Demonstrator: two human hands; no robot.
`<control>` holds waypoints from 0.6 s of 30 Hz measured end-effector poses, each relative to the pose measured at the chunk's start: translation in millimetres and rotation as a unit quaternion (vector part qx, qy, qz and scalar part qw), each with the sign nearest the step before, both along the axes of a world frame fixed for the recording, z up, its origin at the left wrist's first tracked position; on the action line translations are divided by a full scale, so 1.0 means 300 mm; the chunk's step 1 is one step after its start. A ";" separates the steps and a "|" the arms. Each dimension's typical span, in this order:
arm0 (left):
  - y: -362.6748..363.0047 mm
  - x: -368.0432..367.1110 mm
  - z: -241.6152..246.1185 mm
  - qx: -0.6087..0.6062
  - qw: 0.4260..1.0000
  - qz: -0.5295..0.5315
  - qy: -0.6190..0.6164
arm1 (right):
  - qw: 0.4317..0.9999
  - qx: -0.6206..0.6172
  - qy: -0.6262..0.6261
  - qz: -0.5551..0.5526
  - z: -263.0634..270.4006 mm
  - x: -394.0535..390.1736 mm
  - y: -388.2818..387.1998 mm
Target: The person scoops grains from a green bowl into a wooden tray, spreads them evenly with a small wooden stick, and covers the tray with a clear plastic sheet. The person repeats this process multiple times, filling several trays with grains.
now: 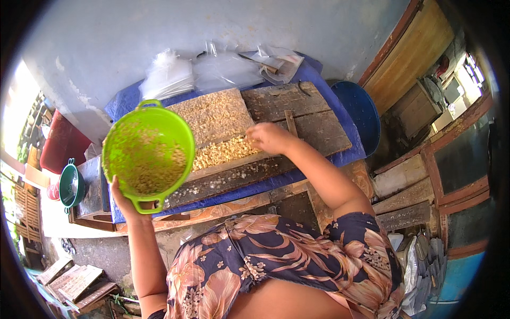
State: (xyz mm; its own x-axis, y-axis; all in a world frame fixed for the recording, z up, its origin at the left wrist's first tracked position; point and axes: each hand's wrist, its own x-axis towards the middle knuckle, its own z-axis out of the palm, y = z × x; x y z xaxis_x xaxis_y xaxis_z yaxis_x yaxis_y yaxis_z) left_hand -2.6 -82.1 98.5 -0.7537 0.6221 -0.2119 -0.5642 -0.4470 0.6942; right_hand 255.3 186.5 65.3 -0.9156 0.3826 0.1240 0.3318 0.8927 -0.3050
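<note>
My left hand (129, 203) grips the underside of a lime-green plastic bowl (185, 131) with two handles, tilted so that the pale beans or grain inside show. My right hand (267, 137) touches the right end of a strip of loose yellowish beans (225, 153) on the work board; its fingertips are partly hidden. Behind that strip lies a flat slab of the same beans, apparently under clear plastic (217, 111). A narrow wooden strip (223, 165) runs along the front edge of the beans.
Dark wooden boards (318, 123) lie on a blue sheet (346, 135). Stacks of clear plastic bags (171, 77) and a knife (269, 67) are at the back by the wall. A blue tub (364, 115) stands right, a green colander (71, 187) left. White bits are scattered along the front board.
</note>
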 end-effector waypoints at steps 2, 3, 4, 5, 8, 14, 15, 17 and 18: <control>-0.038 -0.058 0.008 0.035 0.999 0.011 -0.002 | 0.997 0.033 0.042 0.051 -0.053 0.017 -0.012; -0.058 -0.085 0.007 0.026 0.999 0.031 0.010 | 0.996 0.041 0.045 0.065 -0.070 0.024 -0.016; -0.076 -0.114 0.005 0.020 0.998 0.051 0.016 | 0.996 0.019 0.040 0.074 -0.081 0.023 -0.011; -0.093 -0.144 0.002 0.023 0.998 0.062 0.024 | 0.998 0.012 0.012 0.053 -0.086 0.026 -0.002; -0.149 -0.225 -0.004 0.009 0.996 0.088 0.027 | 1.000 -0.004 0.017 0.020 -0.089 0.054 0.030; -0.186 -0.288 -0.037 -0.053 0.988 0.142 0.016 | 0.994 -0.032 0.080 -0.063 -0.099 0.125 0.073; -0.189 -0.292 -0.046 -0.056 0.988 0.146 0.010 | 0.995 -0.026 0.077 -0.063 -0.104 0.131 0.071; -0.195 -0.304 -0.068 -0.055 0.987 0.150 0.001 | 0.995 -0.010 0.065 -0.070 -0.112 0.142 0.057; -0.198 -0.313 -0.081 -0.063 0.986 0.153 -0.011 | 0.995 -0.001 0.069 -0.072 -0.115 0.148 0.048</control>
State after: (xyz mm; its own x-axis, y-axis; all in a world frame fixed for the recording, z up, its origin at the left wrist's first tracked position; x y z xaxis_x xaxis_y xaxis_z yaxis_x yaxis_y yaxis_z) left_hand -96.4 -141.5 74.2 -0.8967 0.3341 -0.2905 -0.4312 -0.5104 0.7440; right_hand 299.6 201.0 30.9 -0.8253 0.5096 0.2433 0.4117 0.8378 -0.3586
